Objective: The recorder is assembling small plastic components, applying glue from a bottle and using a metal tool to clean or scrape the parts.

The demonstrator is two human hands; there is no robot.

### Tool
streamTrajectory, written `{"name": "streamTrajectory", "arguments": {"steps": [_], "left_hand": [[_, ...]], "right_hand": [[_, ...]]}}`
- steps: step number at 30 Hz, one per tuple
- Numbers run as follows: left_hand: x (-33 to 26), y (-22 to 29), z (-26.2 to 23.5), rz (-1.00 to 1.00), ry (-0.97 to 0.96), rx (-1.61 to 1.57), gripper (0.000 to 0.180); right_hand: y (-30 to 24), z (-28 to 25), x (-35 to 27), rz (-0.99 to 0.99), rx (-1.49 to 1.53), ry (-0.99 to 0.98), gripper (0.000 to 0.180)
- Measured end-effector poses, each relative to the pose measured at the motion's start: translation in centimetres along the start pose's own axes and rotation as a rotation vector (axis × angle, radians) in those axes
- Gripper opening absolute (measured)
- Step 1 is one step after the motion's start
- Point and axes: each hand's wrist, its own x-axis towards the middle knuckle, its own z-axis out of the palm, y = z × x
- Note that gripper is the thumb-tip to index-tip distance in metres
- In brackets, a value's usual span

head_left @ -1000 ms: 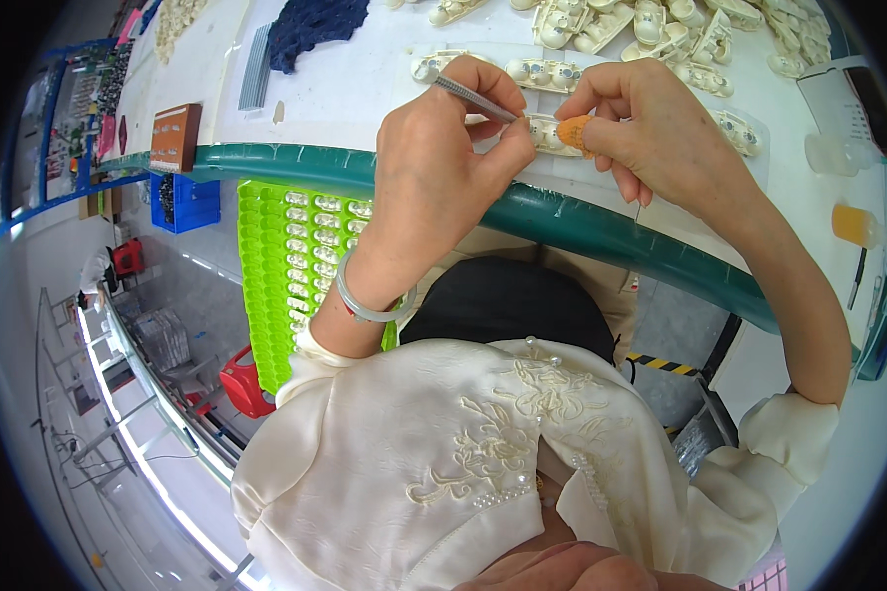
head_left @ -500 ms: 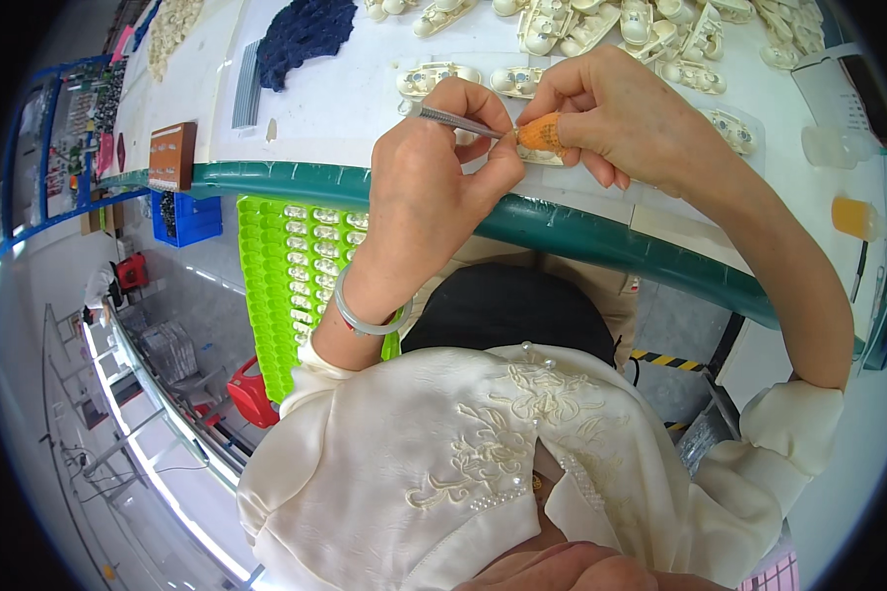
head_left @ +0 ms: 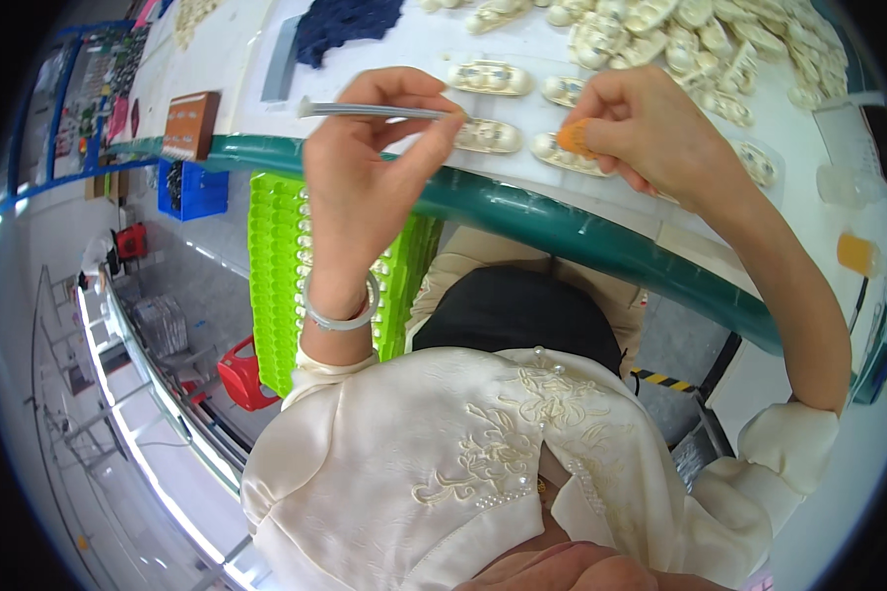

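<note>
My left hand (head_left: 365, 158) is closed around slim grey metal tweezers (head_left: 370, 110), pinching them near one end between thumb and forefinger. Close to those fingertips lies a cream-coloured oval piece (head_left: 493, 137) with small parts set in it. My right hand (head_left: 646, 133) is bent over a similar oval piece (head_left: 581, 163), its thumb and fingers drawn together. At its fingertips shows an orange, bumpy finger cot (head_left: 579, 138), seemingly worn on the thumb. Whether a small part sits in that pinch is hidden. Another oval piece (head_left: 490, 77) lies farther back.
Heaped cream pieces (head_left: 700, 49) cover the far right of the white table. A dark blue cloth (head_left: 345, 28) and a brown block (head_left: 189, 126) are on the left. A green padded edge (head_left: 522, 217) borders the table, above a lime-green tray (head_left: 278, 286). An amber container (head_left: 856, 255) stands right.
My hands have moved apart from where they met. The left, with the tweezers, went left; the right came down over an oval piece. The view has shifted slightly.
</note>
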Motion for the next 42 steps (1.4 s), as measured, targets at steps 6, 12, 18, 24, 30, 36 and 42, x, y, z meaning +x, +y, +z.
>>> {"name": "streamTrajectory", "arguments": {"steps": [6, 12, 18, 24, 30, 36, 42], "left_hand": [[0.2, -1.7, 0.2, -0.006, -0.197, 0.116, 0.026], [0.8, -2.5, -0.3, 0.014, -0.247, 0.102, 0.02], [0.8, -1.8, 0.4, 0.035, -0.26, 0.235, 0.012], [1.0, -2.5, 0.5, 0.103, -0.274, 0.333, 0.011], [1.3, -2.9, 0.6, 0.169, -0.241, 0.295, 0.012], [1.3, -3.0, 0.5, 0.173, -0.25, 0.279, 0.01], [1.5, -3.2, 0.4, 0.199, -0.269, 0.273, 0.011]], "right_hand": [[-0.7, 0.0, -0.2, 0.058, -0.061, 0.018, 0.012], [-1.2, 0.3, -0.1, 0.09, -0.088, 0.028, 0.012], [-1.5, 0.1, -0.5, 0.087, -0.151, 0.029, 0.012], [-1.4, 1.9, 0.4, -0.044, -0.094, 0.062, 0.017], [-2.2, 1.4, 0.9, -0.128, -0.123, 0.051, 0.02], [-2.2, 1.9, 1.9, -0.142, -0.096, -0.012, 0.021], [-1.9, 2.3, 2.7, -0.076, -0.035, -0.082, 0.018]]}}
